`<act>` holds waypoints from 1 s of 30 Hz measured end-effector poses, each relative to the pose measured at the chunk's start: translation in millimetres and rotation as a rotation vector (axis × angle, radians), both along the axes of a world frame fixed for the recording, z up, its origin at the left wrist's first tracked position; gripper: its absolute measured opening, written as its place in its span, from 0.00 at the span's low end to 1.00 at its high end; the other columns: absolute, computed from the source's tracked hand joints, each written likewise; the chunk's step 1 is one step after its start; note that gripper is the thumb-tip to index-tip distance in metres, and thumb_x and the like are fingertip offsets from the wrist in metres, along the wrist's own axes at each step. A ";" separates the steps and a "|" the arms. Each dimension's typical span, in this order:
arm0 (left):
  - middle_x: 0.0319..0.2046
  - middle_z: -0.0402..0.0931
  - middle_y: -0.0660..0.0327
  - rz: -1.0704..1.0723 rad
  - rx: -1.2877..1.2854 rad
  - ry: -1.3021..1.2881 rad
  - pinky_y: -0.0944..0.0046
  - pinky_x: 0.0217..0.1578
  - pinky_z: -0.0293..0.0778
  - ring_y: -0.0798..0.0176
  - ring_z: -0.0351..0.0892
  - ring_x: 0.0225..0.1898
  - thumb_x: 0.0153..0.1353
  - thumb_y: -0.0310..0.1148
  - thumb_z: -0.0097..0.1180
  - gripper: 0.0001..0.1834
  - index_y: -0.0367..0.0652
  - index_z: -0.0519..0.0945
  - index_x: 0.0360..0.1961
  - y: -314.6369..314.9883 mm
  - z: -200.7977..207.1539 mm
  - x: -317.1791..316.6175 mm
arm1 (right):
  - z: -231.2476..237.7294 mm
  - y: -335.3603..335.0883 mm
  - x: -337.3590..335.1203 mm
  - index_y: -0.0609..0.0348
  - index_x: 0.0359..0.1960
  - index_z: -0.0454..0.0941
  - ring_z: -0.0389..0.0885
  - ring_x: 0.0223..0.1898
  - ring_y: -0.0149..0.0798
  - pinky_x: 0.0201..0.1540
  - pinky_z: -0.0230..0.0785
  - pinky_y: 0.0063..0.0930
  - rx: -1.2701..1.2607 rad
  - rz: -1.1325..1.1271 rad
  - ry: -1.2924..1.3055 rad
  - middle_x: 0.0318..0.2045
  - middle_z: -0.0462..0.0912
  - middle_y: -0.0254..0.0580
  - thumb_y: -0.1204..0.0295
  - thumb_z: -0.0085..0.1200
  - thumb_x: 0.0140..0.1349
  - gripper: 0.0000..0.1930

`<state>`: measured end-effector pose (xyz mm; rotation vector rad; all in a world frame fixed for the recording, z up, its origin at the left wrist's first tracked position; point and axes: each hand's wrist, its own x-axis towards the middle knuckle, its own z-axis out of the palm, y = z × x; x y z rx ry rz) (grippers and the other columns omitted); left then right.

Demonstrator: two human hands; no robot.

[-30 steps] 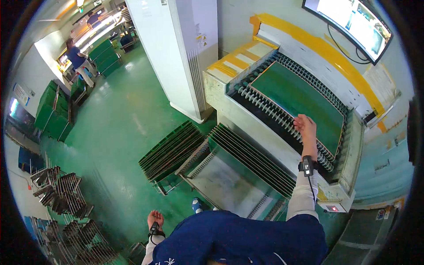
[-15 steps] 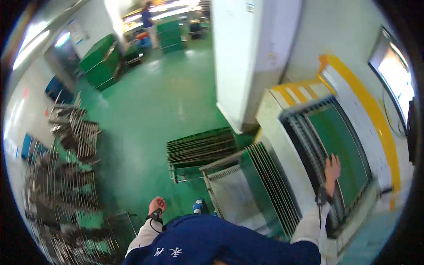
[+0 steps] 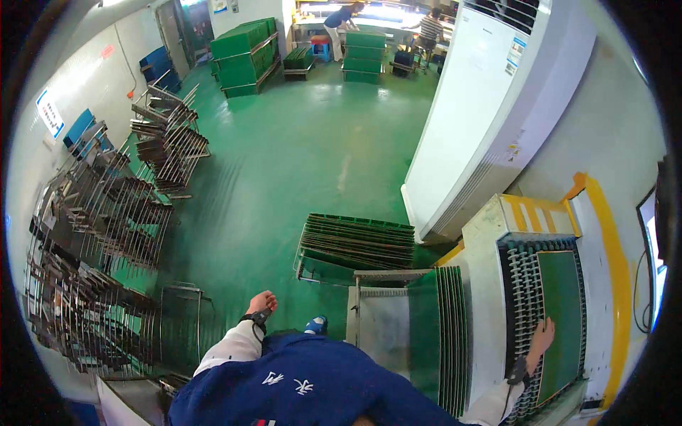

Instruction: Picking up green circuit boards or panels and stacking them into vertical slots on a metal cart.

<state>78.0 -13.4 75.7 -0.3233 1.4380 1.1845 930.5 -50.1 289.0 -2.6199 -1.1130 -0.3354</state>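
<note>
A flat green panel lies on the rollers of a conveyor machine to my right. My right hand rests at the panel's left edge, fingers stretched out and not wrapped round it. A dark band with a cable sits on that wrist. Out over the floor, left of my body, my left hand hangs with its fingers loosely curled and nothing visible in them. Between me and the machine stands a rack with several upright green panels at its right side.
Another rack of green panels stands ahead. Metal racks crowd the left wall. A tall white cabinet rises ahead right. Far back are green panel stacks and two people at a lit bench.
The view has swung left and lifted, so the machine and racks sit lower and further right. My right hand stays by the panel's left edge; its spread fingers have drawn closer together.
</note>
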 end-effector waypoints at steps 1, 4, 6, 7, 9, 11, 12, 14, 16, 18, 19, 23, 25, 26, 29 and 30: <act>0.11 0.53 0.68 -0.001 0.000 -0.003 0.66 0.15 0.57 0.68 0.52 0.12 0.61 0.29 0.42 0.15 0.49 0.59 0.17 0.0 -2.9 -2.0 | 8.2 0.7 -19.1 0.54 0.53 0.73 0.67 0.57 0.50 0.57 0.60 0.40 0.095 0.091 0.063 0.57 0.69 0.51 0.61 0.46 0.64 0.19; 0.12 0.55 0.68 -0.045 0.155 -0.145 0.66 0.15 0.57 0.67 0.54 0.12 0.61 0.28 0.43 0.14 0.48 0.60 0.18 5.7 -12.3 -7.0 | 1.2 0.4 -52.7 0.59 0.48 0.76 0.73 0.50 0.46 0.52 0.66 0.33 0.315 0.264 0.081 0.51 0.74 0.52 0.68 0.48 0.63 0.14; 0.13 0.56 0.67 -0.074 0.149 -0.179 0.65 0.14 0.57 0.67 0.54 0.13 0.61 0.29 0.44 0.13 0.48 0.60 0.19 6.4 -17.0 -8.6 | 23.7 3.2 -133.3 0.62 0.46 0.76 0.75 0.46 0.41 0.49 0.67 0.28 0.415 0.300 0.376 0.46 0.77 0.48 0.70 0.48 0.63 0.13; 0.13 0.56 0.67 -0.088 0.149 -0.192 0.65 0.14 0.57 0.67 0.54 0.13 0.61 0.29 0.44 0.13 0.48 0.60 0.19 14.4 -19.1 -2.5 | 12.6 -4.8 -141.5 0.63 0.46 0.76 0.75 0.45 0.39 0.48 0.66 0.28 0.458 0.340 0.399 0.43 0.78 0.46 0.71 0.47 0.63 0.13; 0.15 0.59 0.66 -0.105 0.092 -0.119 0.65 0.16 0.58 0.66 0.58 0.15 0.61 0.30 0.45 0.11 0.46 0.63 0.21 24.2 -22.2 3.8 | -14.5 -17.8 -169.8 0.64 0.46 0.76 0.75 0.46 0.38 0.49 0.66 0.28 0.435 0.359 0.501 0.43 0.79 0.45 0.70 0.46 0.64 0.13; 0.15 0.61 0.65 -0.146 0.167 -0.193 0.65 0.17 0.59 0.66 0.60 0.16 0.61 0.30 0.45 0.10 0.45 0.65 0.22 25.4 -43.5 -9.3 | -31.3 -26.2 -215.3 0.65 0.46 0.76 0.76 0.47 0.38 0.50 0.67 0.29 0.289 0.282 0.582 0.45 0.78 0.47 0.70 0.47 0.63 0.14; 0.16 0.63 0.64 -0.192 0.240 -0.267 0.65 0.18 0.61 0.65 0.63 0.16 0.61 0.30 0.45 0.09 0.44 0.66 0.23 24.9 -53.8 -12.9 | -43.7 -29.0 -233.2 0.65 0.46 0.76 0.76 0.47 0.39 0.50 0.68 0.30 0.205 0.226 0.585 0.45 0.79 0.48 0.70 0.48 0.62 0.14; 0.17 0.65 0.63 -0.168 0.181 -0.229 0.65 0.18 0.62 0.64 0.64 0.17 0.61 0.30 0.46 0.08 0.43 0.68 0.24 34.4 -50.4 -2.4 | -66.4 -41.1 -262.5 0.65 0.46 0.75 0.74 0.48 0.42 0.53 0.64 0.33 0.228 0.255 0.704 0.45 0.78 0.49 0.72 0.51 0.59 0.15; 0.18 0.66 0.62 -0.140 0.127 -0.174 0.64 0.19 0.63 0.64 0.66 0.18 0.60 0.30 0.47 0.07 0.43 0.69 0.25 38.9 -45.0 1.0 | -91.4 -54.6 -279.8 0.64 0.46 0.75 0.73 0.50 0.47 0.55 0.62 0.37 0.141 0.284 0.547 0.47 0.76 0.51 0.70 0.53 0.57 0.16; 0.18 0.65 0.62 -0.265 0.180 -0.121 0.63 0.19 0.63 0.64 0.66 0.19 0.60 0.29 0.46 0.07 0.42 0.68 0.25 41.4 -45.9 -3.7 | -94.9 -61.3 -308.1 0.63 0.47 0.75 0.70 0.52 0.50 0.57 0.60 0.40 0.078 0.250 0.537 0.49 0.75 0.50 0.70 0.54 0.56 0.17; 0.18 0.65 0.62 -0.269 0.180 -0.121 0.63 0.19 0.63 0.64 0.66 0.19 0.60 0.29 0.46 0.07 0.42 0.68 0.25 44.9 -45.8 -3.3 | -97.7 -66.8 -318.1 0.63 0.48 0.74 0.68 0.54 0.49 0.58 0.59 0.40 0.009 0.250 0.419 0.50 0.74 0.50 0.70 0.54 0.55 0.18; 0.18 0.65 0.62 -0.310 0.279 -0.285 0.63 0.19 0.63 0.64 0.66 0.19 0.60 0.28 0.45 0.06 0.42 0.68 0.25 44.8 -83.2 -24.4 | -93.4 -61.1 -346.1 0.62 0.47 0.74 0.64 0.56 0.51 0.57 0.60 0.41 -0.056 0.249 0.188 0.52 0.71 0.49 0.73 0.56 0.52 0.19; 0.19 0.66 0.61 -0.306 0.466 -0.465 0.63 0.19 0.64 0.64 0.66 0.19 0.60 0.28 0.45 0.06 0.41 0.69 0.25 42.6 -98.6 -29.4 | -93.2 -61.2 -350.6 0.63 0.47 0.74 0.64 0.56 0.52 0.56 0.60 0.42 -0.060 0.235 0.125 0.52 0.70 0.49 0.75 0.56 0.50 0.19; 0.20 0.67 0.60 -0.287 0.391 -0.418 0.63 0.19 0.64 0.63 0.66 0.19 0.59 0.28 0.46 0.05 0.41 0.69 0.26 44.8 -91.4 -24.5 | -94.7 -61.2 -348.9 0.62 0.46 0.74 0.65 0.53 0.51 0.54 0.61 0.43 -0.061 0.239 0.148 0.49 0.71 0.49 0.75 0.57 0.50 0.19; 0.21 0.69 0.59 -0.232 0.224 -0.263 0.63 0.20 0.65 0.63 0.66 0.19 0.59 0.28 0.48 0.05 0.40 0.70 0.27 48.8 -62.2 -9.2 | -101.5 -62.3 -349.4 0.62 0.43 0.75 0.67 0.49 0.51 0.51 0.62 0.43 -0.028 0.235 0.158 0.43 0.72 0.48 0.75 0.56 0.49 0.16; 0.22 0.69 0.59 -0.195 0.136 -0.157 0.63 0.20 0.66 0.63 0.67 0.19 0.58 0.28 0.48 0.05 0.40 0.70 0.27 50.2 -50.8 -4.9 | -103.2 -62.2 -349.5 0.62 0.40 0.75 0.68 0.46 0.50 0.49 0.62 0.43 0.010 0.229 0.142 0.40 0.72 0.47 0.75 0.56 0.49 0.14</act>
